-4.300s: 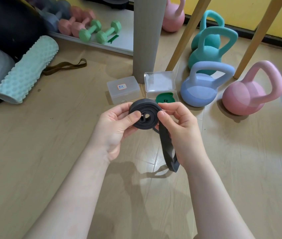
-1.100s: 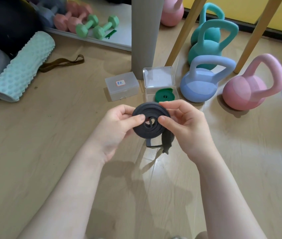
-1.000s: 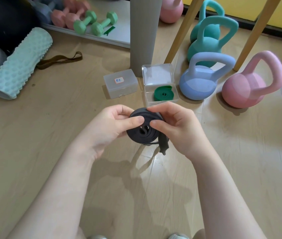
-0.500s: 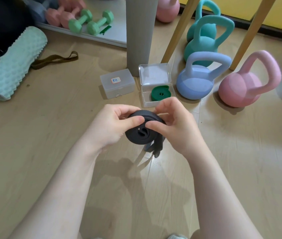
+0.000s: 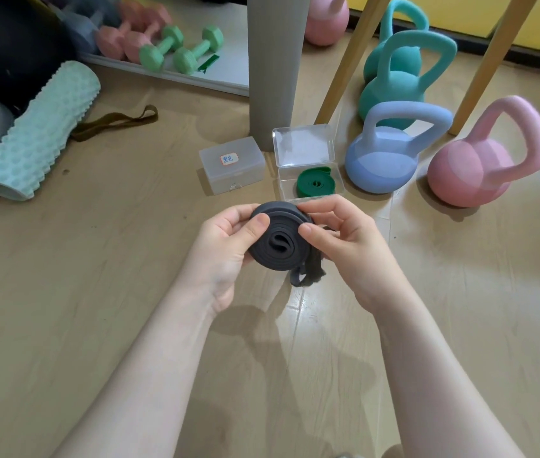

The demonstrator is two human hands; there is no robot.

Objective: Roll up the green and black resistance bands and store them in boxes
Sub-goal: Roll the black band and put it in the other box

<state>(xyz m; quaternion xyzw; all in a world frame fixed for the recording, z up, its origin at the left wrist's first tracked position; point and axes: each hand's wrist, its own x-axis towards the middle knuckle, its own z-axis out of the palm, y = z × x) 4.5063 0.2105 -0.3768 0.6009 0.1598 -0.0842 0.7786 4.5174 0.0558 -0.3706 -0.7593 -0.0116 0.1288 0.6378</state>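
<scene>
Black resistance band [image 5: 278, 244] is what we hold above the wooden floor [image 5: 96, 276]: a flat, matte rubber strip wound into a thick spiral disc, its coils showing as rings around an S-shaped core. A short loose tail hangs crumpled from the lower right of the roll.

From the head view, our left hand [image 5: 225, 246] cups the disc from the left, thumb pressed flat on its face near the upper edge and the other fingers curled behind. Our right hand [image 5: 347, 246] closes on the right side, thumb tip on the face and forefinger arched over the top rim, so the roll is pinched between both hands with the core exposed between the two thumbs.

Beyond our knuckles, the green resistance band [image 5: 314, 185] lies coiled inside the open clear box [image 5: 308, 173], whose hinged lid stands up behind it. Just to its left sits the closed clear box [image 5: 232, 165], frosted plastic with a small label on top. A blue kettlebell [image 5: 384, 163] stands near the open box, a pink kettlebell [image 5: 480, 170] beyond it, and a knobbly mint foam roller [image 5: 40, 130] lies well to the left.

Compared with four seconds ago, the dangling tail is far shorter and the roll fatter. Over the last half second it has changed little.
</scene>
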